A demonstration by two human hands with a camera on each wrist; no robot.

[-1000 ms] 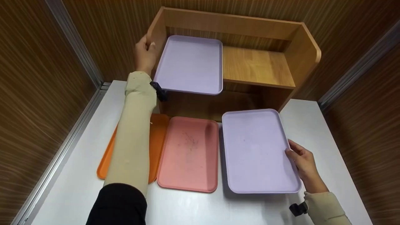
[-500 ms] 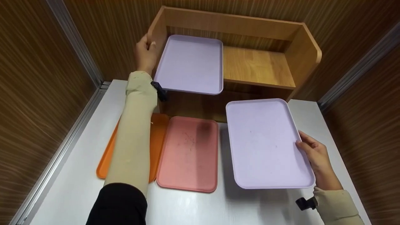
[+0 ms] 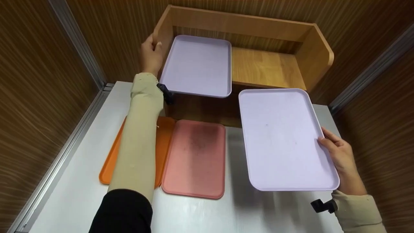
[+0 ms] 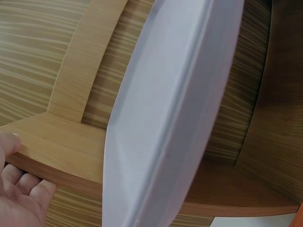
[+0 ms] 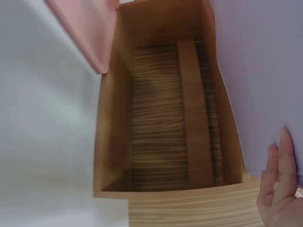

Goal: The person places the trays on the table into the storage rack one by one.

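Note:
With thumb on top and fingers beneath, my right hand (image 3: 343, 155) grips the right edge of a lilac tray (image 3: 288, 139), raised above the white table. In the right wrist view, fingers (image 5: 279, 175) press flat under that tray. My left hand (image 3: 151, 56) holds the left side panel of a wooden shelf unit (image 3: 318, 55); the left wrist view shows its thumb and fingers around the panel's edge. A second lilac tray (image 3: 197, 66) lies on the left of the upper shelf, its front overhanging. The bare upper shelf board (image 3: 265, 66) shows to its right.
A pink tray (image 3: 194, 158) lies on the white table (image 3: 194, 216) in front of the unit. To its left is an orange tray (image 3: 165, 139), partly hidden by my left forearm. Wood-grain walls (image 3: 381, 113) enclose the table on both sides and behind.
My right hand has lifted its lilac tray and carried it to the right and up toward the shelf; its shadow on the table has spread. My left hand stays on the side panel.

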